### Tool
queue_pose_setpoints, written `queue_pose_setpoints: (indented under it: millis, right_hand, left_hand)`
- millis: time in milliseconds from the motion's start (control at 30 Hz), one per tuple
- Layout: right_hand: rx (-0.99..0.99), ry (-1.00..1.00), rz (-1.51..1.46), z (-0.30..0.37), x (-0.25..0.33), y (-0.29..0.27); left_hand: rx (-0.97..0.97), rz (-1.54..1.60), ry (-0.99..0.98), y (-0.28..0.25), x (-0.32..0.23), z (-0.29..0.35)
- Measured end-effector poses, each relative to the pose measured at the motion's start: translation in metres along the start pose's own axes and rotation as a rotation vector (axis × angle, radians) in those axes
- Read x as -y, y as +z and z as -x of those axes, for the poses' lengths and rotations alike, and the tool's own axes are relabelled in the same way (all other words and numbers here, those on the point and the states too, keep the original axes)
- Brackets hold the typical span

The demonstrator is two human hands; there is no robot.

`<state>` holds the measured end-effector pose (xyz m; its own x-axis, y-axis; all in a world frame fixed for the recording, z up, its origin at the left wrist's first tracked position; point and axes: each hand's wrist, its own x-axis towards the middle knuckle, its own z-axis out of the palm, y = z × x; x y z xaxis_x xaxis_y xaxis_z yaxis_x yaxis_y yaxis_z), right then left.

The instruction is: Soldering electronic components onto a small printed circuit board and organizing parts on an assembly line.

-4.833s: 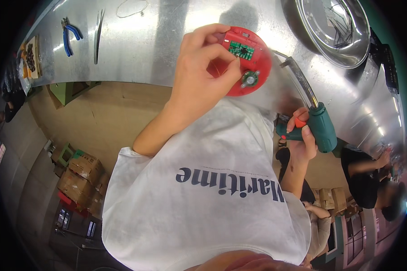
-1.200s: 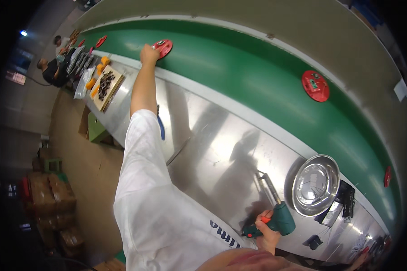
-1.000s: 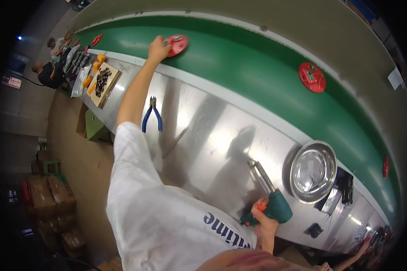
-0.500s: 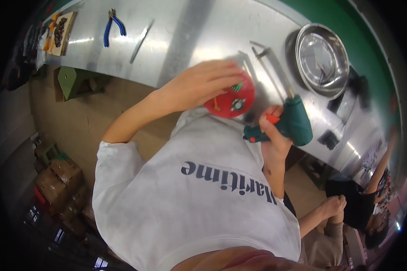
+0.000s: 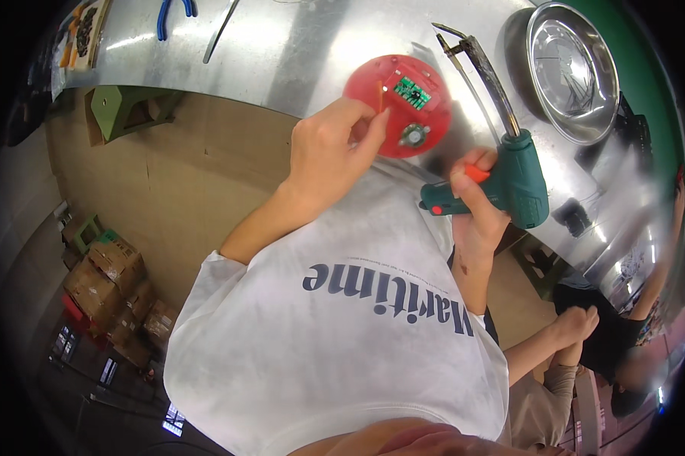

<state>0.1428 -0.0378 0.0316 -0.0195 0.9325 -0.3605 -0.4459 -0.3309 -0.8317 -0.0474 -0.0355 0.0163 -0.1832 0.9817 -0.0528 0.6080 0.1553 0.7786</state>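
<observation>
A round red plastic housing [image 5: 363, 85] lies at the metal table's near edge. Set into it are a green circuit board [image 5: 412, 93] and a small round metal part [image 5: 414, 135]. Over the housing's left side, my left hand [image 5: 333, 148] pinches a thin orange wire [image 5: 380, 93] between thumb and forefinger. My right hand [image 5: 479, 205] is closed round the handle of a dark green soldering gun [image 5: 526, 182] with an orange trigger. Its long metal barrel and thin feed tube point away from me, the tip lying beyond the housing and to its right.
A shiny steel bowl [image 5: 574, 72] with thin dark pieces in it stands at the right. Blue-handled pliers [image 5: 164, 17] and tweezers [image 5: 221, 30] lie far left, near a tray of small parts [image 5: 84, 34]. Other people's arms [image 5: 555, 334] show at lower right.
My left hand has drawn back from over the housing and now pinches the orange wire, uncovering the circuit board. In the picture, the housing sits higher; the soldering gun has shifted slightly right.
</observation>
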Motion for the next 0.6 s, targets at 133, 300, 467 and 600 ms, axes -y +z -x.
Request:
queue_pose_setpoints:
  millis: [133,300,467,600]
  right_hand:
    - [0.012,0.032,0.017,-0.003,-0.002,0.001]
    - [0.042,0.028,0.041,-0.007,-0.004,0.006]
    - [0.055,0.036,0.064,-0.011,-0.006,0.007]
    - [0.066,0.036,0.068,-0.012,-0.006,0.007]
  left_hand:
    - [-0.029,0.156,0.091,0.004,0.004,-0.003]
    - [-0.042,0.114,0.215,-0.001,0.010,-0.002]
    - [-0.118,0.020,0.421,-0.002,0.023,-0.007]
    - [-0.171,0.087,0.415,0.000,0.018,-0.004]
